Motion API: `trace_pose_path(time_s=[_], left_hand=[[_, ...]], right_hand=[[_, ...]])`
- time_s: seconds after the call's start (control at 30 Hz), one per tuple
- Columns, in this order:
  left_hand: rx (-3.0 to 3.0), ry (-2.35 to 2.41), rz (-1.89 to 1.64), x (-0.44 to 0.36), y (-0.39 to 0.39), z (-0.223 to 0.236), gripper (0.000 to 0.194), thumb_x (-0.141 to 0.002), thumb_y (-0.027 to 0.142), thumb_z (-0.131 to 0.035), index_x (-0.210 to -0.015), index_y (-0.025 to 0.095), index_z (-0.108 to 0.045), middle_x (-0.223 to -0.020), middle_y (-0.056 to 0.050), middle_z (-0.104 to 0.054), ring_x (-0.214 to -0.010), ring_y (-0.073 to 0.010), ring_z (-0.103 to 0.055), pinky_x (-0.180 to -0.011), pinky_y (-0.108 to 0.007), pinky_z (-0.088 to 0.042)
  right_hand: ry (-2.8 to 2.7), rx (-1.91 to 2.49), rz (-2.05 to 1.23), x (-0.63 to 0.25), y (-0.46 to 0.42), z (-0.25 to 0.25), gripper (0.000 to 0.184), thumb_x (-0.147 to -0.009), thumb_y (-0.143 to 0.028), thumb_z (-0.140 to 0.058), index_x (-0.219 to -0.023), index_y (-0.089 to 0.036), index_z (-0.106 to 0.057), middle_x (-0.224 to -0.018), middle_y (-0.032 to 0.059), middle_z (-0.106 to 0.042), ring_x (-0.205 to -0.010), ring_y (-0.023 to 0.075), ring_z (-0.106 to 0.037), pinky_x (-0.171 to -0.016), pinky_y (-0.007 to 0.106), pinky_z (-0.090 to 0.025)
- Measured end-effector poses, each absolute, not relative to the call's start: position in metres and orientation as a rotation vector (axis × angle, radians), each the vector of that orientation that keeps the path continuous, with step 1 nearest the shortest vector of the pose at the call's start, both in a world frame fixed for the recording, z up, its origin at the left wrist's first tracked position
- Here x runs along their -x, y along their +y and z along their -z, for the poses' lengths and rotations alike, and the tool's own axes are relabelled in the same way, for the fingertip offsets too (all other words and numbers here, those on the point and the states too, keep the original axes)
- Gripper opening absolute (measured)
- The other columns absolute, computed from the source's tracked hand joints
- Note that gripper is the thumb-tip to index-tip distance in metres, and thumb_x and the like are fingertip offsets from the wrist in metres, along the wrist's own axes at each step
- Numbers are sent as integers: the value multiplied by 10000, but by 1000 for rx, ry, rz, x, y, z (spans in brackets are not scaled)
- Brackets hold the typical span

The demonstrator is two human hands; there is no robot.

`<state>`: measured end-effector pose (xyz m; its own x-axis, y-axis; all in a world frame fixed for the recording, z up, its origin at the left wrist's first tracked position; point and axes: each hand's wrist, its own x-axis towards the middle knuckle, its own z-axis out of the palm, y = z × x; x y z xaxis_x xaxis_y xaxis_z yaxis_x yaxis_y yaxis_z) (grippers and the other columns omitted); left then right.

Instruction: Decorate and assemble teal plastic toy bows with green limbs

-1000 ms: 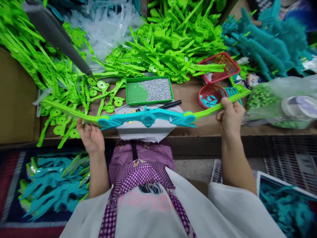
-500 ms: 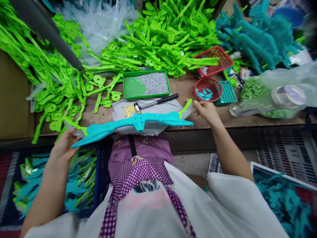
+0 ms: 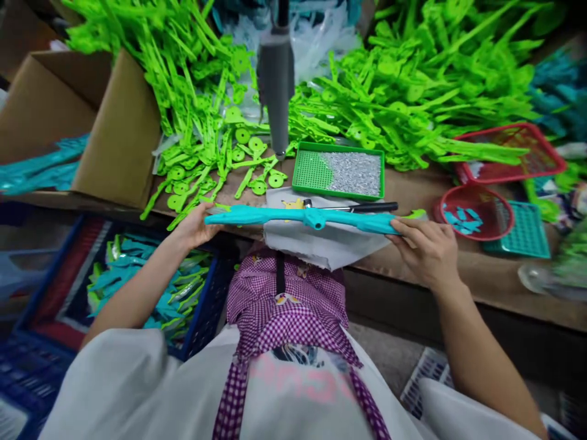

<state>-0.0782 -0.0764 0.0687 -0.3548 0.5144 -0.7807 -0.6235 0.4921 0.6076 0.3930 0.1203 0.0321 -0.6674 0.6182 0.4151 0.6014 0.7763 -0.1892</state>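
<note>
A long turquoise winged plastic toy part (image 3: 284, 216) stretches level across the front of the bench, with a small snout-like piece at its middle. My left hand (image 3: 198, 227) is closed around its left end, and my right hand (image 3: 426, 247) grips its right end. Bits of green plastic show at both tips. Beneath it lies a pale cloth (image 3: 312, 249) with a yellow cartoon print. A hammer (image 3: 373, 207) with a black handle rests on the cloth, its head partly hidden behind the toy part.
Behind the cloth sits a green tray (image 3: 306, 177) of small metal pins. Green plastic pieces (image 3: 413, 98) are heaped at the back. A grey tool (image 3: 277, 91) hangs down. Right: a red bowl (image 3: 498, 223) and a red basket (image 3: 518, 174). Left: a cardboard box (image 3: 117, 134) and a blue crate (image 3: 202, 305).
The view has swung left. My right hand, earlier apart from the toy part, now holds its right end. The toy part is level and its wings look narrower.
</note>
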Motion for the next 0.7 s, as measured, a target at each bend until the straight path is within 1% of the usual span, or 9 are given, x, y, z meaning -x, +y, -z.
trace_pose_path(time_s=[0.1, 0.13, 0.2, 0.27, 0.3, 0.33, 0.4, 0.57, 0.7], left_hand=[[-208, 1987, -1141, 71, -102, -65, 402, -963, 465, -489, -715, 169, -600, -562, -29, -595, -480, -154, -607, -451, -225, -474], [-414, 2223, -1199, 66, -110, -66, 389, -941, 467, -523, -701, 175, -612, -599, -35, -604, -570, -169, -639, -538, -247, -516], [-925, 2581, -1374, 56, -118, -71, 274, -865, 444, -650, -768, 188, -664, -806, -69, -676, -872, -226, -690, -825, -342, -561], [-1443, 2575, -1338, 47, -112, -78, 223, -812, 411, -743, -928, 223, -722, -1048, -88, -708, -1141, -283, -644, -1062, -440, -458], [-1635, 2489, -1258, 44, -105, -80, 235, -814, 400, -755, -993, 249, -735, -1114, -83, -711, -1193, -294, -627, -1112, -465, -408], [-1764, 2388, -1169, 43, -97, -82, 235, -835, 395, -746, -1038, 276, -741, -1137, -72, -719, -1194, -294, -632, -1125, -474, -386], [-1875, 2267, -1071, 42, -78, -82, 202, -882, 403, -703, -1053, 307, -750, -1106, -59, -739, -1111, -283, -669, -1080, -467, -411], [-1929, 2300, -1041, 47, -54, -69, 232, -893, 469, -668, -968, 271, -765, -980, -79, -752, -961, -289, -676, -932, -448, -462], [-2067, 2295, -1062, 51, -50, -68, 192, -888, 440, -688, -935, 271, -764, -921, -25, -760, -874, -253, -676, -856, -421, -488]], right_hand=[[-2534, 869, -65, -389, 130, -48, 267, -960, -457, -576, -1097, -282, -724, -1034, 84, -781, -877, 255, -706, -738, 399, -431], [-2539, 843, -65, -387, 132, -54, 281, -968, -468, -564, -1093, -277, -728, -1018, 92, -780, -866, 259, -706, -730, 403, -433], [-2555, 804, -61, -382, 135, -63, 327, -981, -491, -533, -1095, -260, -734, -980, 115, -776, -836, 267, -699, -710, 413, -431], [-2572, 800, -38, -377, 139, -69, 375, -983, -523, -509, -1097, -249, -739, -925, 120, -765, -793, 265, -675, -689, 414, -419], [-2581, 818, -18, -375, 141, -71, 390, -984, -534, -499, -1100, -249, -740, -901, 110, -756, -777, 257, -660, -686, 407, -412], [-2590, 834, 7, -373, 143, -73, 398, -985, -541, -492, -1100, -253, -741, -881, 96, -747, -764, 246, -643, -684, 397, -402], [-2610, 845, 50, -371, 147, -73, 394, -991, -533, -482, -1102, -261, -745, -862, 75, -730, -761, 228, -612, -689, 379, -378], [-2617, 887, 67, -367, 154, -68, 373, -991, -509, -495, -1061, -255, -758, -867, 65, -717, -777, 209, -552, -691, 357, -317], [-2607, 963, -57, -371, 156, -73, 388, -987, -522, -499, -1106, -252, -751, -921, 66, -727, -837, 213, -584, -743, 347, -357]])
